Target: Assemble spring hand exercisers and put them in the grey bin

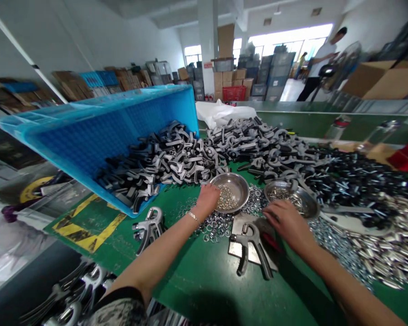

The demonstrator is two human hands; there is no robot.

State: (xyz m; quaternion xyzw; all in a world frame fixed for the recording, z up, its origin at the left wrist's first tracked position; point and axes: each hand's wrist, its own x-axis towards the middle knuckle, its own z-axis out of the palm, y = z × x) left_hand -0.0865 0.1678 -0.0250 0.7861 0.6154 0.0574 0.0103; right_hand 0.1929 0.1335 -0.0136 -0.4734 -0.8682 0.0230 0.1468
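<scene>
- My left hand [209, 198] is at the left rim of the left bowl [242, 190], fingertips over the small brass pieces [226, 199] inside; I cannot tell whether they pinch one.
- My right hand [287, 217] is bent at the near rim of the right bowl [312, 206], which holds pins [285, 195]; its fingertips are partly hidden, so I cannot tell if they are closed on anything.
- Between my forearms, a spring grip [244, 244] lies on a metal plate [235, 258], its two legs spread and reaching past the plate's near edge.
- Just right of that plate, under my right hand, is a dark red piece [272, 242], too blurred to make out.
- Loose rings [214, 228] crowd the table [197, 271] left of the plate and between the bowls.
- Bare green runs from the plate to the table's near edge, giving me open room there.
- Toward the left edge, another spring grip [145, 225] stands apart, near a striped square [92, 241].
- Beyond it, a tipped blue crate [122, 113] spills handles [258, 140] across behind both bowls; that side is tight.
- On my right, black parts [347, 181], nuts [336, 244] and silver sleeves [387, 253] leave little free surface.
</scene>
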